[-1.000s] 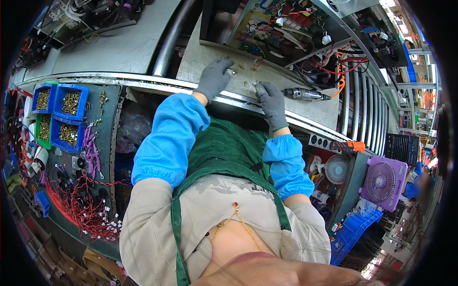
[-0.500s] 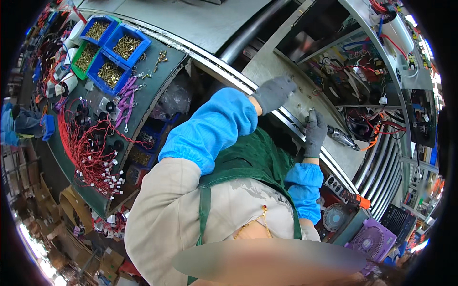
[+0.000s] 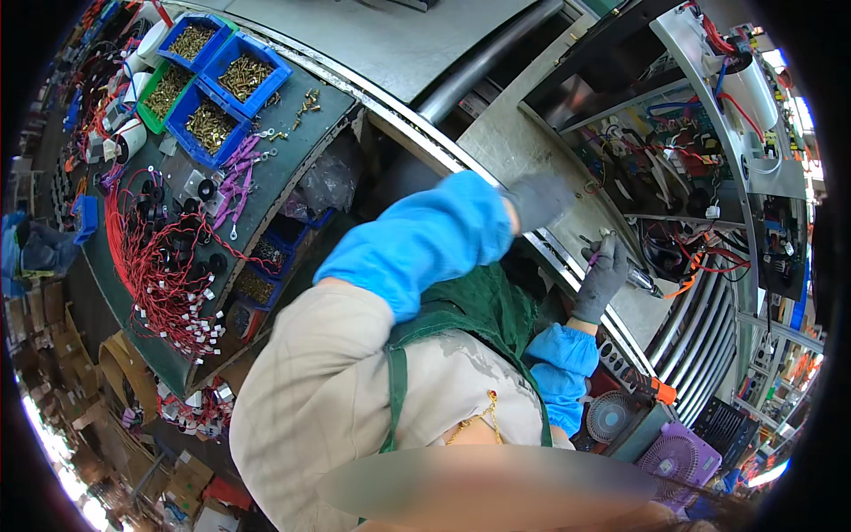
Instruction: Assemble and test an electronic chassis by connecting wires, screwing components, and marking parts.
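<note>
My left hand point(image 3: 541, 202), in a grey glove, is smeared by motion above the near edge of a metal plate point(image 3: 505, 133). Its fingers cannot be made out. My right hand point(image 3: 603, 277), gloved in the same grey, is over the plate with its fingers bent together. A small purple bit and a pale tip show at the fingers; what they belong to is unclear. Close beside this hand lies a silver-and-black power screwdriver point(image 3: 642, 280), partly hidden, with an orange coiled cord point(image 3: 681, 285). Past the hands stands an open metal cabinet point(image 3: 740, 106) full of wiring and circuit boards.
On the green bench at left are blue bins point(image 3: 239, 75) and a green bin point(image 3: 162, 99) of brass screws, purple ring-lug wires point(image 3: 235, 182) and red wires point(image 3: 133, 257) with white connectors. Rollers point(image 3: 696, 332), a purple fan point(image 3: 678, 457) and an orange-ended power strip point(image 3: 660, 390) are at right.
My left hand has moved right and slightly nearer to me, now blurred. My right hand has shifted slightly right and nearer, its fingers turned. The view has shifted a little.
</note>
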`<act>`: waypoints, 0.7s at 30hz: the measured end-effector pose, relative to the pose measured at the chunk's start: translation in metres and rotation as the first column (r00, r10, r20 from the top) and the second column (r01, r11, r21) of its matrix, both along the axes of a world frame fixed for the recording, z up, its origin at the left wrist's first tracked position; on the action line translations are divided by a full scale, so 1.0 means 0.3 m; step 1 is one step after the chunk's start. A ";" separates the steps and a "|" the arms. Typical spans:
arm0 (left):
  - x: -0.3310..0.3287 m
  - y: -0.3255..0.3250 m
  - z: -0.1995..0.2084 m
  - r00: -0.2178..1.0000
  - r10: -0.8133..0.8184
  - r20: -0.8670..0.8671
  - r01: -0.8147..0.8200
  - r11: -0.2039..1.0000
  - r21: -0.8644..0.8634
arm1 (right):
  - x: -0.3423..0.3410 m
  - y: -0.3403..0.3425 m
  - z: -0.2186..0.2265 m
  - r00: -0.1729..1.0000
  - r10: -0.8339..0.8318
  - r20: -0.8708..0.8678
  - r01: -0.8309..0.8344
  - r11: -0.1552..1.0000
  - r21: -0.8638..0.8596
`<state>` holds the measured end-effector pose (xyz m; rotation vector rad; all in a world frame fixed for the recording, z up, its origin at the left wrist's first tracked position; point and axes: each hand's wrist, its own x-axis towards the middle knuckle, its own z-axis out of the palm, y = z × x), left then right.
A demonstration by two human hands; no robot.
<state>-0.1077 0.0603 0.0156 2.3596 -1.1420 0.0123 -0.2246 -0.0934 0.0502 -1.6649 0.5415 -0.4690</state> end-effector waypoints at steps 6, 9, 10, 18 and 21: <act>-0.033 0.812 0.220 0.517 0.837 -0.182 -0.832 0.440 -0.337 | -0.076 -0.075 0.012 0.999 -0.044 -0.021 0.044 0.999 0.005; -0.079 1.328 0.207 0.233 0.894 0.383 -0.931 0.319 -0.178 | -0.037 -0.068 -0.028 0.999 0.021 -0.037 -0.022 0.999 -0.025; -0.098 1.424 0.195 0.131 0.836 0.532 -0.977 0.200 -0.073 | -0.033 -0.074 -0.056 0.995 0.079 -0.058 -0.083 0.994 -0.074; -0.006 1.074 0.351 0.363 0.808 0.463 -0.789 0.531 -0.308 | 0.041 0.074 0.022 0.984 0.083 0.157 -0.158 0.813 0.560; -0.029 0.618 0.253 0.782 0.500 -0.371 -0.617 0.703 -0.354 | 0.061 0.097 0.021 0.983 0.053 0.175 -0.150 0.780 0.607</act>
